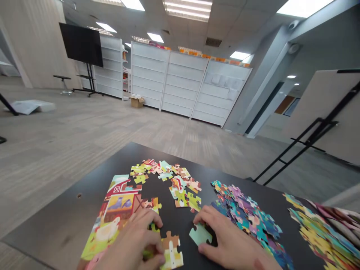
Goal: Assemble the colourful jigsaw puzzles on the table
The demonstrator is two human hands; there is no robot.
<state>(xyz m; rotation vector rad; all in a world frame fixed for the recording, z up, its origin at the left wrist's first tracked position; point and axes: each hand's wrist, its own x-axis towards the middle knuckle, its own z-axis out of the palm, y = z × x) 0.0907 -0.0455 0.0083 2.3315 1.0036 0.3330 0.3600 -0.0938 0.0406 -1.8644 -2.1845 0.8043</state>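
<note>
Puzzle heap point(239, 204) lies beside the right hand point(218, 233).

Office-like room | ceiling light panel point(188, 8) | white shelving point(180, 80) | wheeled screen point(81, 44)

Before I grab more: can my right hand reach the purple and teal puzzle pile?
Likely yes: the pile lies beside your right hand, nothing visible between, though it holds a pale piece.

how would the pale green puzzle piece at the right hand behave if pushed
The pale green piece looks flat, so it would probably slide rather than roll. Being small beside the right hand, it is likely light; its crisp outline suggests fairly stiff card.
</note>
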